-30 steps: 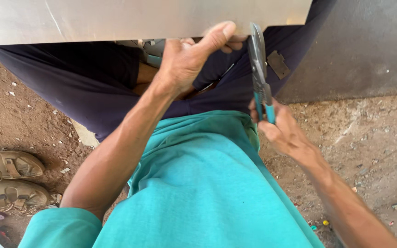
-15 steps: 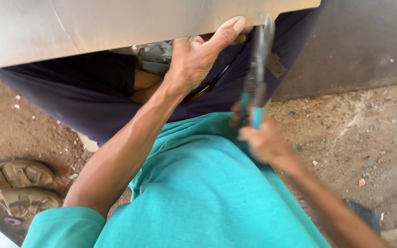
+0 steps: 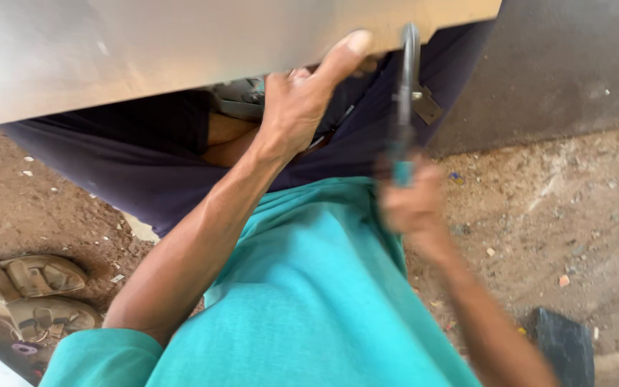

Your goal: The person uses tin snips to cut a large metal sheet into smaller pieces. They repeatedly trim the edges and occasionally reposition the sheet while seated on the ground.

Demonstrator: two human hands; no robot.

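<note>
The right hand (image 3: 411, 206) is blurred, closed around the teal grips of metal snips (image 3: 404, 107). The left hand (image 3: 302, 107) pinches the smooth, flat metal sheet (image 3: 180, 50), fingers hidden beneath it.

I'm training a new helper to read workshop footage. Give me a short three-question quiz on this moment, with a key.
1. True or false: the left hand grips the near edge of the metal sheet, thumb on top.
2. The right hand holds the snips by handles of which colour? A) red B) teal C) yellow
3. What lies on the dirt ground at the far left of the view?

Key
1. True.
2. B; the hand is motion-blurred, but the teal handles show above it.
3. A pair of tan sandals.
</note>
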